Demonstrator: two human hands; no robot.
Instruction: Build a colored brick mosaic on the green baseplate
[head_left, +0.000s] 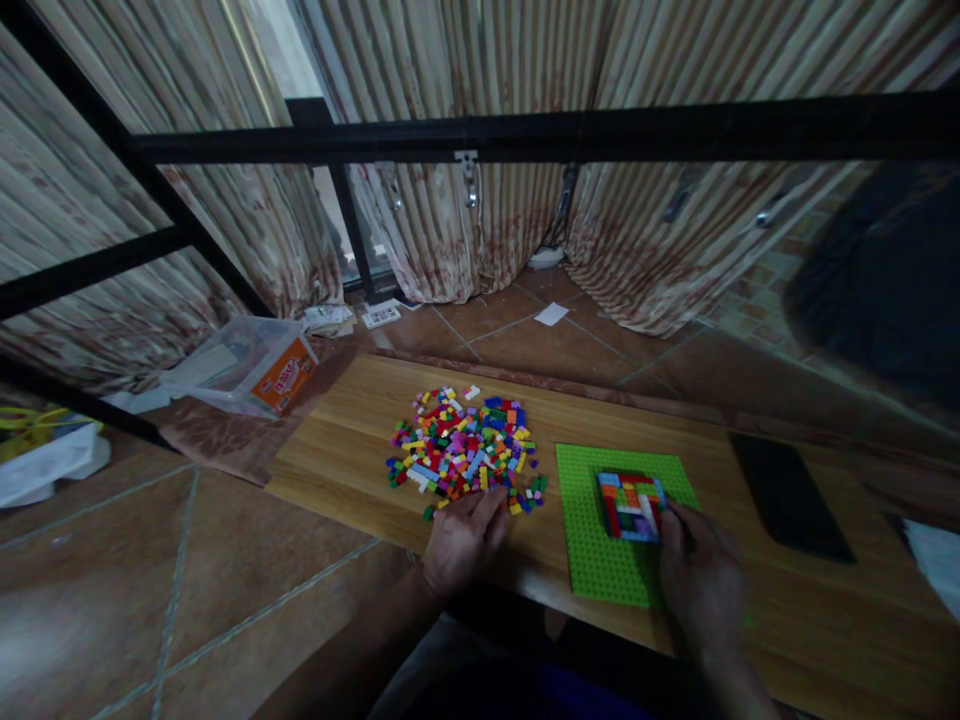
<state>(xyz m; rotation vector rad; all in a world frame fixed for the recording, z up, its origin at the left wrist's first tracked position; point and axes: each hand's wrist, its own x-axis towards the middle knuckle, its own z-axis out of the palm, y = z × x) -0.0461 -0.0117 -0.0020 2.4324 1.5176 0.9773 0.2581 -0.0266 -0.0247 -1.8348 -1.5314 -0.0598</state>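
Observation:
A loose pile of multicoloured toy building bricks is spread on the wooden table. My left hand is at the pile's near edge, fingers bent and drawn together; whatever they may hold is hidden. To the right lies a green studded baseplate. On it sits a small, roughly square brick structure in red, orange, white and light blue. My right hand grips the structure's right edge between thumb and fingers, partly covering the baseplate's right side.
A dark phone-like slab lies on the wooden table, right of the baseplate. Beyond the table's left end stands a clear plastic box with an orange label. Black metal bars and striped curtains are behind.

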